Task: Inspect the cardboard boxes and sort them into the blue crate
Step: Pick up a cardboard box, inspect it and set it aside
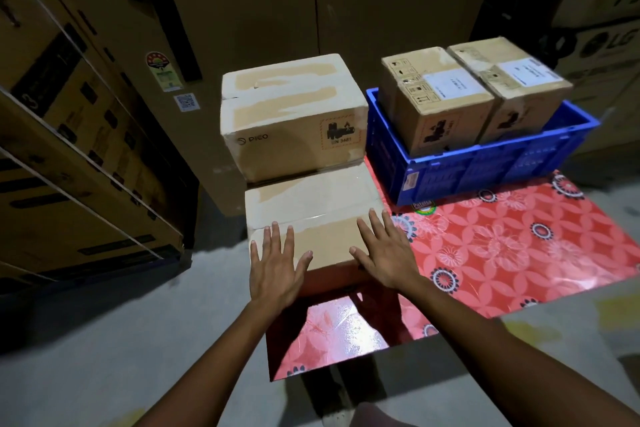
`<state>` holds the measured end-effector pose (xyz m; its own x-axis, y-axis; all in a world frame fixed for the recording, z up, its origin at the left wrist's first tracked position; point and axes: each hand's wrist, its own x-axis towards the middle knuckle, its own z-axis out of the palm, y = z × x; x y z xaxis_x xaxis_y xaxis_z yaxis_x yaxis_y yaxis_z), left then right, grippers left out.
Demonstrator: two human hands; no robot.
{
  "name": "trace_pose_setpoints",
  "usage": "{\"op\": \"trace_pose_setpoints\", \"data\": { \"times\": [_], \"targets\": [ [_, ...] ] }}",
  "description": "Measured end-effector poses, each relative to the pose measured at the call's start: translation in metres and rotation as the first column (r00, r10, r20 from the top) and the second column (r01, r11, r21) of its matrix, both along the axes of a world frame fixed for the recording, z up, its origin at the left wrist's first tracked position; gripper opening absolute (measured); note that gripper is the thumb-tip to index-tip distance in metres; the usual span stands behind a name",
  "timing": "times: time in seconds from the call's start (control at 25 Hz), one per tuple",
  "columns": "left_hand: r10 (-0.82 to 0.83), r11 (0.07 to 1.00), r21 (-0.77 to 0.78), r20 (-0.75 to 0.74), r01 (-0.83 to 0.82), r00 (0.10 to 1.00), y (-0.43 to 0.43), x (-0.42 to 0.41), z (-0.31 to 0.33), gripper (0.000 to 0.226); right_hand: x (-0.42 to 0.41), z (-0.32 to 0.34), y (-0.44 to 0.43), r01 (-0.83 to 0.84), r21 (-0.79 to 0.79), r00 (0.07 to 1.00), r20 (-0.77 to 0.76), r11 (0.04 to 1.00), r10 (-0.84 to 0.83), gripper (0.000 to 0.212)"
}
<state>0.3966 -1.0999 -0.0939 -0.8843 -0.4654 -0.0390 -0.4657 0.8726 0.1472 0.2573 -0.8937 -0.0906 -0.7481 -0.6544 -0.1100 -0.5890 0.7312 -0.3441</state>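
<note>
A red floral tablecloth (519, 253) lies beside tall strapped cartons (69, 156) above grey floor (104, 350).

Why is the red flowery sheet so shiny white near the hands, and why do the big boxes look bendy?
Head view: glare from a light bounces off the glossy sheet; head view: the wide-angle lens bends the big boxes at the edges.

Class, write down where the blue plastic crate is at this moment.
In the head view, the blue plastic crate sits at the right rear of the red floral table cover, right beside the pale PICO-marked cardboard box to its left.
</note>
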Motion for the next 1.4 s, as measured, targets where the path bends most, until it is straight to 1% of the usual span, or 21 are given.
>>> {"op": "trace_pose_setpoints", "data": {
  "times": [0.04, 0.12, 0.2, 0.28, 0.36, 0.44, 0.56, 0.68, 0.84, 0.96, 1.04, 1.08, 1.12, 1.16, 1.2, 1.24, 1.28, 1.32, 1.36, 1.4],
  "targets": [
    [-0.03, 0.999, 0.033, -0.022, 0.031, 0.999, 0.0, -0.002, 0.002, 0.102, -0.001, 0.003, 0.002, 0.015, -0.048, 0.999, 0.053, 0.999, -0.012, 0.097],
    [-0.113, 0.987, 0.1, -0.097, 0.123, 0.989, 0.005, -0.013, 0.009, 0.097, 0.0, 0.013, 0.011, 0.098, -0.192, 0.985, 0.161, 0.977, -0.067, 0.097],
    [-0.2, 0.962, 0.148, -0.192, 0.23, 0.961, 0.021, -0.037, 0.025, 0.089, 0.003, 0.023, 0.03, 0.208, -0.322, 0.968, 0.203, 0.924, -0.147, 0.091],
    [-0.284, 0.928, 0.16, -0.286, 0.338, 0.915, 0.054, -0.069, 0.045, 0.079, 0.002, 0.035, 0.062, 0.304, -0.406, 0.95, 0.201, 0.862, -0.24, 0.085],
    [-0.368, 0.878, 0.148, -0.402, 0.456, 0.839, 0.096, -0.101, 0.066, 0.074, -0.001, 0.053, 0.101, 0.38, -0.458, 0.925, 0.189, 0.804, -0.33, 0.084],
    [-0.472, 0.797, 0.101, -0.51, 0.596, 0.719, 0.149, -0.131, 0.087, 0.075, -0.004, 0.072, 0.151, 0.457, -0.518, 0.883, 0.169, 0.723, -0.437, 0.083],
    [-0.554, 0.686, 0.067, -0.597, 0.725, 0.58, 0.244, -0.168, 0.119, 0.078, -0.002, 0.101, 0.239, 0.541, -0.593, 0.801, 0.145, 0.597, -0.581, 0.08],
    [-0.619, 0.546, 0.062, -0.642, 0.836, 0.452, 0.36, -0.185, 0.148, 0.079, 0.009, 0.119, 0.341, 0.612, -0.653, 0.688, 0.159, 0.447, -0.708, 0.082],
    [-0.709, 0.332, 0.017, -0.656, 0.943, 0.261, 0.508, -0.2, 0.167, 0.079, 0.032, 0.135, 0.478, 0.667, -0.703, 0.484, 0.157, 0.247, -0.861, 0.082],
    [-0.724, 0.243, 0.025, -0.661, 0.97, 0.198, 0.596, -0.206, 0.173, 0.072, 0.049, 0.142, 0.561, 0.679, -0.727, 0.321, 0.173, 0.099, -0.931, 0.074],
    [-0.742, 0.161, 0.075, -0.648, 0.984, 0.171, 0.645, -0.211, 0.173, 0.072, 0.056, 0.138, 0.611, 0.687, -0.727, 0.222, 0.207, 0.002, -0.953, 0.064],
    [-0.752, 0.125, 0.113, -0.638, 0.986, 0.168, 0.666, -0.216, 0.171, 0.073, 0.057, 0.134, 0.632, 0.693, -0.719, 0.179, 0.246, -0.056, -0.953, 0.057],
    [-0.762, 0.101, 0.175, -0.62, 0.979, 0.189, 0.685, -0.224, 0.165, 0.075, 0.055, 0.129, 0.653, 0.691, -0.708, 0.143, 0.329, -0.144, -0.933, 0.051],
    [-0.767, 0.083, 0.277, -0.596, 0.957, 0.238, 0.704, -0.233, 0.162, 0.076, 0.051, 0.124, 0.672, 0.663, -0.696, 0.125, 0.464, -0.274, -0.877, 0.046],
    [-0.754, 0.066, 0.431, -0.57, 0.9, 0.328, 0.721, -0.245, 0.157, 0.074, 0.044, 0.12, 0.689, 0.614, -0.66, 0.135, 0.628, -0.432, -0.767, 0.044],
    [-0.723, 0.039, 0.614, -0.527, 0.789, 0.446, 0.742, -0.26, 0.152, 0.067, 0.035, 0.118, 0.707, 0.566, -0.58, 0.167, 0.777, -0.586, -0.607, 0.045],
    [-0.677, 0.006, 0.79, -0.448, 0.613, 0.584, 0.761, -0.277, 0.146, 0.055, 0.025, 0.116, 0.722, 0.53, -0.491, 0.21, 0.866, -0.691, -0.454, 0.049],
    [-0.631, -0.035, 0.912, -0.336, 0.408, 0.699, 0.781, -0.296, 0.138, 0.044, 0.016, 0.111, 0.737, 0.508, -0.43, 0.233, 0.903, -0.747, -0.361, 0.053],
    [-0.598, -0.072, 0.97, -0.228, 0.232, 0.768, 0.8, -0.316, 0.127, 0.041, 0.007, 0.103, 0.753, 0.487, -0.393, 0.237, 0.919, -0.78, -0.315, 0.056],
    [-0.585, -0.081, 0.987, -0.157, 0.135, 0.796, 0.817, -0.337, 0.115, 0.045, -0.002, 0.095, 0.766, 0.468, -0.369, 0.224, 0.928, -0.803, -0.297, 0.058]
  ]
}}
